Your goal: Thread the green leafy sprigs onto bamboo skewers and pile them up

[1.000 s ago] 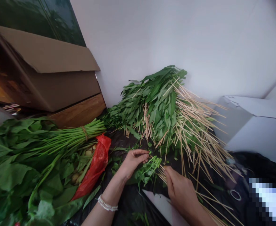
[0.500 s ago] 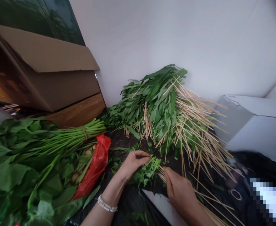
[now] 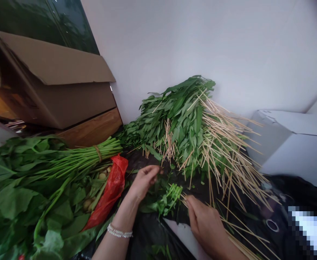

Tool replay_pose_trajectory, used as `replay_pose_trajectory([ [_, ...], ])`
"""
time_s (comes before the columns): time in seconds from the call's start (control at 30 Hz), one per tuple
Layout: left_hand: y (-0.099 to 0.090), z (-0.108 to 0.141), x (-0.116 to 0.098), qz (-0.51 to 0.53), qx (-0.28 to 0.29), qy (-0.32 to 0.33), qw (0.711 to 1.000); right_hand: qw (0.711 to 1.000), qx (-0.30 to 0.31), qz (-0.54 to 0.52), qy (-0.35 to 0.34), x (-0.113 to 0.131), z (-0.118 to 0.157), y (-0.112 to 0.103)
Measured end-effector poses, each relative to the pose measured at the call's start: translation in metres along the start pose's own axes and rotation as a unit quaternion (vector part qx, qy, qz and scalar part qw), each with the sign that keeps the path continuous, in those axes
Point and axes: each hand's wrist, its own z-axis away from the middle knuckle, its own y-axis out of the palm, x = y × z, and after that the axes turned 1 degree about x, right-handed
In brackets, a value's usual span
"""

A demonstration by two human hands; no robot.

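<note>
My left hand (image 3: 147, 178), with a pearl bracelet at the wrist, is raised just behind and left of a small bunch of cut greens (image 3: 170, 198). Its thumb and fingertips are pinched around something small and dark that I cannot make out. My right hand (image 3: 202, 215) is closed around thin wooden skewers (image 3: 185, 200), whose near ends reach the green stems. Behind both hands rises a large heap of leafy greens on skewers (image 3: 185, 122), their bare sticks (image 3: 229, 144) pointing right. More loose skewers (image 3: 245, 231) lie beneath and beside my right forearm.
Big leaves with a tied bundle of green stems (image 3: 99, 153) lie at left, beside a red plastic bag (image 3: 109, 196). A cardboard box (image 3: 72, 101) stands at back left, a white box (image 3: 296, 148) at right. Black plastic (image 3: 147, 238) covers the surface.
My left hand has come off the small bunch of greens and moved up and left. The bunch sits slightly lower, and my right hand stays on the skewers.
</note>
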Motion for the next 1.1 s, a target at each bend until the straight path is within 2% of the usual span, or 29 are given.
replay_pose_trajectory([
  [0.07,-0.01,-0.007,0.002,-0.095,-0.097,0.048,0.99,1.0,-0.006,0.0,-0.017,0.002,0.0,-0.001],
  [0.13,-0.013,-0.015,0.004,-0.176,-0.123,0.072,0.974,0.999,-0.011,0.005,-0.031,0.005,0.0,-0.002],
  [0.3,0.008,-0.038,-0.004,-0.316,-0.048,0.063,0.945,0.998,-0.015,0.031,-0.055,0.009,0.002,0.0],
  [0.4,0.02,-0.053,-0.009,-0.406,-0.048,0.024,0.912,0.997,-0.022,0.039,-0.06,0.009,0.003,0.003],
  [0.53,0.021,-0.062,-0.006,-0.474,-0.041,-0.012,0.879,0.996,-0.029,0.054,-0.068,0.009,0.003,0.002],
  [0.63,0.017,-0.062,0.0,-0.484,-0.032,-0.013,0.874,0.995,-0.032,0.054,-0.075,0.01,0.003,0.0],
  [0.77,0.014,-0.064,0.001,-0.448,-0.031,0.019,0.893,0.995,-0.034,0.052,-0.075,0.01,0.002,-0.001],
  [0.93,0.005,-0.053,-0.025,-0.338,-0.065,0.1,0.934,0.997,-0.039,0.043,-0.06,0.007,0.001,0.001],
  [1.0,0.003,-0.041,-0.037,-0.231,-0.062,0.106,0.965,0.997,-0.045,0.04,-0.057,0.005,0.001,0.002],
  [1.07,0.002,-0.029,-0.044,-0.054,-0.029,0.065,0.996,0.997,-0.045,0.033,-0.054,0.004,0.001,0.002],
  [1.1,0.002,-0.024,-0.045,0.043,-0.012,0.032,0.998,0.997,-0.043,0.028,-0.051,0.004,0.001,0.001],
])
